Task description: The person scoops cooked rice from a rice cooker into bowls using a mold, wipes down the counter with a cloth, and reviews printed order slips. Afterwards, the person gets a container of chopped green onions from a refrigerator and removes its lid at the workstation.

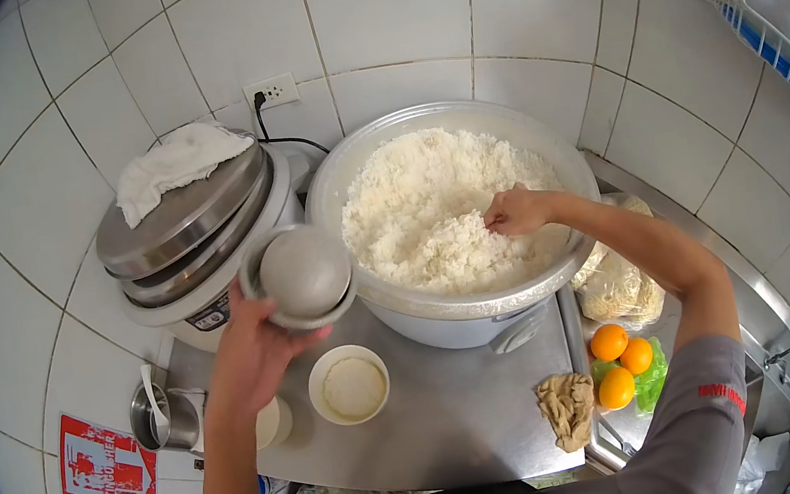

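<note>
White tiles [391, 5] back the big pot [427, 328], where the right hand [516, 210] is curled closed against rice [446, 179], anything inside it hidden, while left of the pot the left hand [265, 331] grips stacked bowls [303, 272] that a loosened hold could drop.

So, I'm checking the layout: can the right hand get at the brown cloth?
Probably yes: the right hand is at the rice, but the brown cloth lies uncovered on that side.
</note>
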`<act>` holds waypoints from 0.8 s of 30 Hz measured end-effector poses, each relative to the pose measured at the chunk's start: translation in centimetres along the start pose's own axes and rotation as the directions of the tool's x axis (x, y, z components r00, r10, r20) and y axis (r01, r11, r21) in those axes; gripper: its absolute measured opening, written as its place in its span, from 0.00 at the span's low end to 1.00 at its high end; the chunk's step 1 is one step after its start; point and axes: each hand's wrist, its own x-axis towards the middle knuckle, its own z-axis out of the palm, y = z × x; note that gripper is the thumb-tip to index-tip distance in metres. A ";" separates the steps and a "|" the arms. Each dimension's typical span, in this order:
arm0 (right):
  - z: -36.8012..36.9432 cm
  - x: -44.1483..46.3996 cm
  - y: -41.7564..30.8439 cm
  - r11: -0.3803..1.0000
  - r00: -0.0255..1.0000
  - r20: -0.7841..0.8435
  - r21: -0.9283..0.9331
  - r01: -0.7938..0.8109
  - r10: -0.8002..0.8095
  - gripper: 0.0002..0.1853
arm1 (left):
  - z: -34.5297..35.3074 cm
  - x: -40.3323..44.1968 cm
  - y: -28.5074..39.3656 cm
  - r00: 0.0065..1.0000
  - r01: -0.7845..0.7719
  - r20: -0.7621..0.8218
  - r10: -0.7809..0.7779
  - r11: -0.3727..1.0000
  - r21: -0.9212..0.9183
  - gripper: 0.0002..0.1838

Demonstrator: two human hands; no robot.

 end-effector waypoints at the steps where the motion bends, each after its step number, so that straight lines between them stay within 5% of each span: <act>1: -0.1 -0.1 -0.2 1.000 0.999 0.052 0.019 0.010 -0.011 0.13 | 0.7 1.2 0.0 1.000 0.013 0.020 -0.012 1.000 -0.019 0.31; 2: -0.5 -0.1 -0.1 0.996 0.995 0.093 0.086 0.013 -0.021 0.13 | 1.0 2.4 0.1 0.999 0.019 0.040 -0.018 0.999 -0.037 0.32; 4: -1.3 0.0 0.6 0.975 0.984 0.172 0.223 0.016 -0.055 0.13 | -0.5 6.3 -1.9 0.974 -0.221 0.178 0.142 0.773 0.594 0.35; 6: -2.4 -0.8 1.7 0.910 0.998 0.061 0.414 -0.031 0.007 0.11 | 0.3 8.2 -1.9 0.976 -0.215 0.172 0.135 0.721 0.658 0.38; 8: -4.7 -1.5 2.2 0.907 1.000 -0.010 0.420 -0.017 0.023 0.11 | 4.3 9.0 -1.9 0.999 0.023 0.027 -0.029 0.979 0.200 0.39; 11: -9.6 -0.8 1.6 1.000 0.973 -0.232 -0.022 -0.004 -0.002 0.10 | 5.8 11.9 -4.2 0.992 0.119 0.006 -0.124 0.962 0.246 0.40; 13: -10.7 -1.8 -3.5 0.897 0.893 -0.449 -0.402 -0.186 -0.016 0.09 | 8.3 13.1 -5.6 0.971 0.238 0.009 -0.240 0.967 0.086 0.32; 15: -10.9 -1.6 -6.6 0.776 0.854 -0.520 -0.532 -0.338 0.015 0.08 | 9.1 14.5 -6.4 0.952 0.303 0.054 -0.300 0.952 -0.046 0.26; 16: -11.0 -1.6 -7.1 0.701 0.829 -0.558 -0.581 -0.413 0.025 0.08 | 9.0 15.4 -6.8 0.947 0.315 0.092 -0.307 0.944 -0.096 0.24; 19: -11.1 -1.7 -4.1 0.774 0.763 -0.642 -0.443 -0.452 0.077 0.09 | 8.2 16.3 -7.3 0.960 0.271 0.103 -0.259 0.953 -0.134 0.21; 24: -3.6 3.7 4.9 0.790 0.780 -0.616 -0.530 -0.308 -0.109 0.14 | 6.0 16.6 -5.6 0.967 0.249 0.085 -0.242 0.965 -0.082 0.20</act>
